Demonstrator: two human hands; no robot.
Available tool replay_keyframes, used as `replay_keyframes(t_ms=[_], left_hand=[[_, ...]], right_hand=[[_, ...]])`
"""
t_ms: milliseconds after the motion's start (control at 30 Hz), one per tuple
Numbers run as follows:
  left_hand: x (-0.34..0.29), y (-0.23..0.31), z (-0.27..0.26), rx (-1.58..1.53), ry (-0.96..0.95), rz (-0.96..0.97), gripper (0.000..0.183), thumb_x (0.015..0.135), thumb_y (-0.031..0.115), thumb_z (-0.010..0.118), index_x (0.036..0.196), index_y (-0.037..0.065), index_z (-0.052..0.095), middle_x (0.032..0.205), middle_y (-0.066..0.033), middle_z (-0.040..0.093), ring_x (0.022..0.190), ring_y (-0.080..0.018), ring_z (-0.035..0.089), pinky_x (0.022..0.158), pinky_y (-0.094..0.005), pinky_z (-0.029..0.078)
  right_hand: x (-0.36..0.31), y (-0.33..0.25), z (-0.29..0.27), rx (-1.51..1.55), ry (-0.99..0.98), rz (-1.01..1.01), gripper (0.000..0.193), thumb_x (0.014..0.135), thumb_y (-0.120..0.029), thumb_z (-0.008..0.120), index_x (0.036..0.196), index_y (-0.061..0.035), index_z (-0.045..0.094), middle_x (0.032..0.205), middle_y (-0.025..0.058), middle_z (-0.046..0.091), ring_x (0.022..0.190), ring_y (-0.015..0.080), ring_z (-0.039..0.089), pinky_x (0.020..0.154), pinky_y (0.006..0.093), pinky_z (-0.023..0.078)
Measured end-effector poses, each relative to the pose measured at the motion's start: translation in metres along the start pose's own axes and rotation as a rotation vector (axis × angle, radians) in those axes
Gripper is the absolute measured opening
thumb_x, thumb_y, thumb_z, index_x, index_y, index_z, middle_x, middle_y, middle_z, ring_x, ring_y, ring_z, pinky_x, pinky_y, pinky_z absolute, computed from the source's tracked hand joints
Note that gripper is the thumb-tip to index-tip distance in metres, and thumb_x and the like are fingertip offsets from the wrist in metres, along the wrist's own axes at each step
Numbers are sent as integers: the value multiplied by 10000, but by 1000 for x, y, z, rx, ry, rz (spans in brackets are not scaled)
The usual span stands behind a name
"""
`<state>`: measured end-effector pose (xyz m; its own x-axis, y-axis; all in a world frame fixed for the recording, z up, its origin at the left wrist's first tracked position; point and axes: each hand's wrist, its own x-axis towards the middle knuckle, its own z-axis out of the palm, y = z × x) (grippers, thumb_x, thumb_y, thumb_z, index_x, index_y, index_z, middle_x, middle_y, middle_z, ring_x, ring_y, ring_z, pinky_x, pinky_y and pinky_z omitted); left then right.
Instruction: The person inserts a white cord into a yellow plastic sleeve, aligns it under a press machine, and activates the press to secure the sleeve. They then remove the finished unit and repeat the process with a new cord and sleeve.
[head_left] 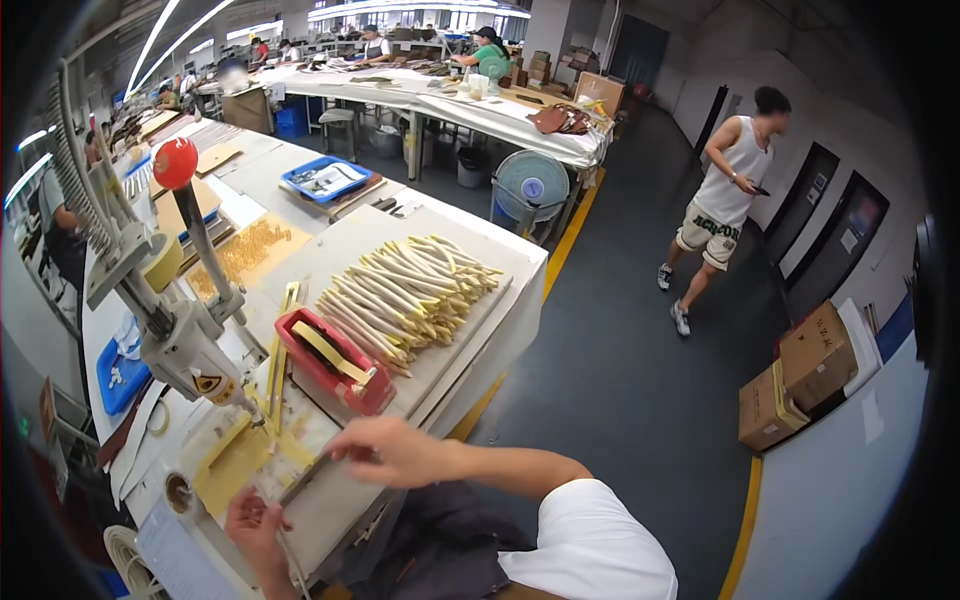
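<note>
At the table's near edge, my left hand is closed with its fingers pinched together. A thin pale cord runs down from it. My right hand reaches across just in front of a red tape dispenser with a roll of yellowish tape. Its fingers are bent but apart, and nothing shows between them. Behind the dispenser lies a pile of cream cords with yellow tips. To the left stands a hand press with a red ball-topped lever, above a yellow-taped work pad.
A gold-coloured heap of small parts and a blue tray lie further back. A floor fan stands beyond the table. On the right, a person holding a phone is in the aisle, near cardboard boxes.
</note>
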<state>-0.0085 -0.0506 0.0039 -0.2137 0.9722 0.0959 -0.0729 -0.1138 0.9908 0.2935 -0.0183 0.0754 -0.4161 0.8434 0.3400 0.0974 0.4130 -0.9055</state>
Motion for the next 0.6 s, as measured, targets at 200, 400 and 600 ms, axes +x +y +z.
replay_keyframes(t_ms=[200,400,600], left_hand=[[-73,28,22,6,-268,-255,202,828,-14,805,1009,-40,719,799,-102,716,637,-122,665,558,-248,549],[-112,42,-38,223,-157,-348,213,847,57,837,1046,3,782,848,-47,752,735,-72,653,661,-226,531],[-113,117,-126,589,82,-79,156,829,90,843,959,15,805,799,-62,738,718,-114,661,645,-257,497]], right_hand=[[-6,26,57,455,-431,316,319,899,-120,794,1183,0,711,922,36,716,782,54,647,684,230,524],[-2,30,54,437,-411,362,114,850,-40,819,929,10,754,831,77,745,722,126,712,636,256,562],[8,37,52,644,-271,459,119,858,-46,818,927,22,749,835,85,747,742,110,695,667,268,559]])
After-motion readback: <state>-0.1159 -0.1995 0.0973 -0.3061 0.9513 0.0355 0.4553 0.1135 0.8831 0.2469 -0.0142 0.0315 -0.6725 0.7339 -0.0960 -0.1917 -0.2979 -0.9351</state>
